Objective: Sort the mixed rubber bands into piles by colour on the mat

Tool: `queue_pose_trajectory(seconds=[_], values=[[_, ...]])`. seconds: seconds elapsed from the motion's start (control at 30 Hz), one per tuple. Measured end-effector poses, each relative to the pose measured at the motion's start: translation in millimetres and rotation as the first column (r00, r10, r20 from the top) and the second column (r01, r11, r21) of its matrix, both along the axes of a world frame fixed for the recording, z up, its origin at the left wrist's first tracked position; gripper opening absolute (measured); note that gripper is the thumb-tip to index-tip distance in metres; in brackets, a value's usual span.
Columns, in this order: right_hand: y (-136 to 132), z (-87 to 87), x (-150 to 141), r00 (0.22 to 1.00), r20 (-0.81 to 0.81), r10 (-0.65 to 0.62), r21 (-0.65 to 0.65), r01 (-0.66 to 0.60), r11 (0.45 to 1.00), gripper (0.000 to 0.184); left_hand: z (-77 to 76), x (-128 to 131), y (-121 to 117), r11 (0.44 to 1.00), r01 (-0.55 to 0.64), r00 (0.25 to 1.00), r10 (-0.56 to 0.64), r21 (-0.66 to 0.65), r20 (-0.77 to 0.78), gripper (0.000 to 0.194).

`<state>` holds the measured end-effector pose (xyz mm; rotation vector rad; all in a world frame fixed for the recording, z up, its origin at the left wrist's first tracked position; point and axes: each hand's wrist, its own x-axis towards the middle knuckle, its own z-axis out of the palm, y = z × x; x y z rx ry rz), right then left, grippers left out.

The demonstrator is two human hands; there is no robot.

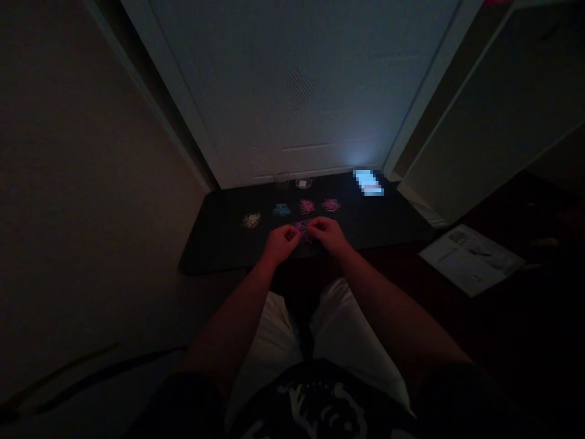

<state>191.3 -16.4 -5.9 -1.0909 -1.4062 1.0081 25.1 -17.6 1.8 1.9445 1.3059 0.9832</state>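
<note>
My left hand (280, 244) is at the near side of a dark low table, its thumb and fingers drawn into a pinch. Opposite it, my right hand (329, 234) pinches in the same way. Between the two sets of fingertips lies a purple pile of thin short pieces (302, 228), partly covered by them. It is too dark to make out what either pinch holds. Beyond the hands sit more small piles of such pieces: a pale yellowish pile (251, 220), a blue pile (281, 210), a pink pile (307, 207) and a pinkish-purple pile (331, 205).
The black table (214, 238) stands against a white panelled door (338, 79). At its back are a small clear dish (303, 183), a faint clear container (281, 178) and a lit, blurred screen (368, 182). A printed sheet or board (470, 259) lies lower right.
</note>
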Motion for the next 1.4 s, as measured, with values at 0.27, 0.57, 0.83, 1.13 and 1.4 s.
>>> queue_pose_trajectory(seconds=[0.27, 0.57, 0.83, 1.13, 1.4], values=[[-2.1, 2.9, -0.2, 0.994, 0.037, 0.103, -0.006, -0.103, 0.995, 0.021, 2.5, 0.7, -1.6, 1.0, -0.003, 1.0, 0.003, -0.014, -0.01, 0.019], [2.8, -2.2, 1.5, 0.995, -0.089, -0.045, -0.045, 0.041, 0.998, 0.02, 1.6, 0.7, -1.3, 1.0, -0.008, 1.0, 0.008, -0.011, -0.011, 0.021], [-0.2, -1.2, -2.8, 0.993, 0.071, 0.098, 0.02, -0.099, 0.995, 0.024, 1.7, 0.4, -1.1, 1.0, 0.004, 1.0, -0.004, -0.027, 0.004, 0.019], [1.6, -1.9, -1.0, 1.0, 0.005, 0.008, -0.006, -0.008, 1.0, 0.018, 2.6, 0.8, -1.4, 1.0, -0.009, 1.0, 0.009, 0.002, -0.029, 0.018], [2.1, -2.7, -4.4, 0.986, 0.119, 0.115, 0.027, -0.119, 0.993, 0.018, 1.7, 0.6, -0.6, 1.0, 0.004, 1.0, -0.004, -0.002, -0.021, 0.018]])
